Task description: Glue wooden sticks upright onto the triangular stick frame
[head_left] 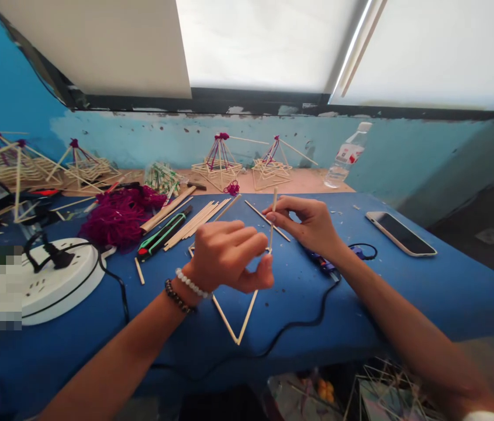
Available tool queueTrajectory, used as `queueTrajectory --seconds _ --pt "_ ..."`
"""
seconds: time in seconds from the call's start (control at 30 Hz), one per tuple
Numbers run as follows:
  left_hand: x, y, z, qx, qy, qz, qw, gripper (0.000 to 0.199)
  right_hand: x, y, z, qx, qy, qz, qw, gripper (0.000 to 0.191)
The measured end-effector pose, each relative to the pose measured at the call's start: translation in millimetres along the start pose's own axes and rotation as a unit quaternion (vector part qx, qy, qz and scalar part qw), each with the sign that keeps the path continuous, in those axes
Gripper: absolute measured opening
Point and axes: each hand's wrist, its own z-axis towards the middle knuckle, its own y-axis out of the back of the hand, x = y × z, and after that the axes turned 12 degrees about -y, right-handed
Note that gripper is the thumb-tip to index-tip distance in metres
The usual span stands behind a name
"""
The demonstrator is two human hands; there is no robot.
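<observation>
My right hand pinches a thin wooden stick between thumb and fingertips and holds it upright. The stick's lower end meets a corner of a triangular stick frame lying on the blue table. My left hand is over the frame, fingers curled, its thumb and index finger at that same corner beside the stick. Whether the left fingers grip anything there is hidden. Behind the right hand's fingertips lies a loose stick. Partly under the right wrist is a blue tool with a cord, perhaps a glue gun.
Left on the table are a power strip, purple yarn, a utility knife and several sticks. A phone lies right. Behind stand stick pyramids and a bottle. A black cord crosses the front.
</observation>
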Motion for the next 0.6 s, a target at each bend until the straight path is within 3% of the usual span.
queueTrajectory --seconds 0.07,0.13,0.2,0.27,0.47,0.6 --pt "12.0 6.3 2.4 -0.072 0.049 0.01 0.996 0.024 -1.7 -0.8 -0.3 0.0 -0.009 -0.003 1.0 0.029" --pt "26.4 8.4 1.9 -0.116 0.158 0.032 0.98 0.02 -2.8 -1.4 -1.1 0.003 -0.016 -0.001 1.0 0.034" --pt "39.4 8.0 -0.4 -0.128 0.254 0.034 0.958 0.019 -3.2 -1.6 -2.3 0.006 -0.022 -0.001 1.0 0.037" --pt "49.0 6.5 -3.3 -0.114 0.302 0.006 0.946 0.022 -3.1 -1.3 -3.6 0.008 -0.028 -0.005 1.0 0.04" --pt "60.7 6.4 -11.2 -0.022 0.291 -0.127 0.948 0.032 -1.2 -2.5 -5.8 -0.001 -0.037 -0.021 0.999 0.052" --pt "60.9 8.4 -11.2 0.003 0.282 -0.174 0.943 0.038 0.7 -6.4 -5.1 0.024 -0.026 -0.028 0.999 0.045"
